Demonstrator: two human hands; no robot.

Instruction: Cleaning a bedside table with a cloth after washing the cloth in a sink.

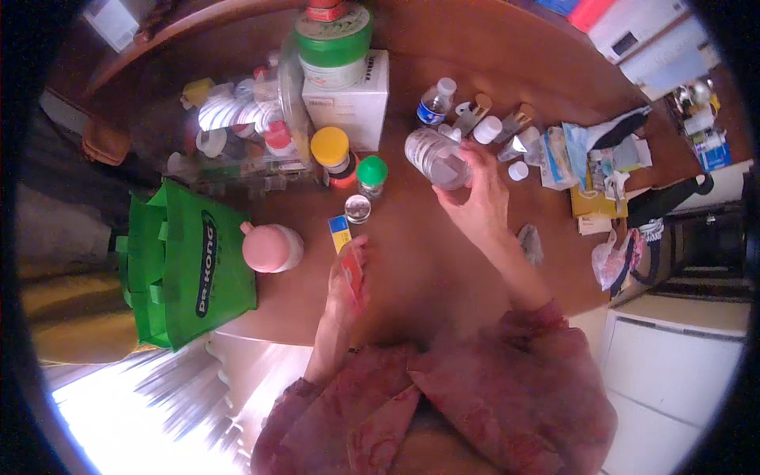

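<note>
My right hand (482, 198) is closed around a clear, wide-mouthed plastic jar (438, 158) with a pale label, tilted above the table. Nearer to me, my left hand (342, 286) grips a thin red packet (353, 271). Just past its fingertips is a small blue and yellow box (339, 233); I cannot tell whether the fingers touch it. Beyond that box sits a small round clear container (358, 209). A green-capped jar (371, 174) and a yellow-lidded jar (331, 149) stand behind it. To the left is a pink-lidded jar (271, 248).
A green fabric bag (188, 265) stands at the left edge. Behind it, a clear bin (297, 111) holds several containers. A green tub (332, 47) rests on a white box (352, 103). Small bottles, including a blue-labelled one (435, 104), and papers (564, 154) occupy the far right.
</note>
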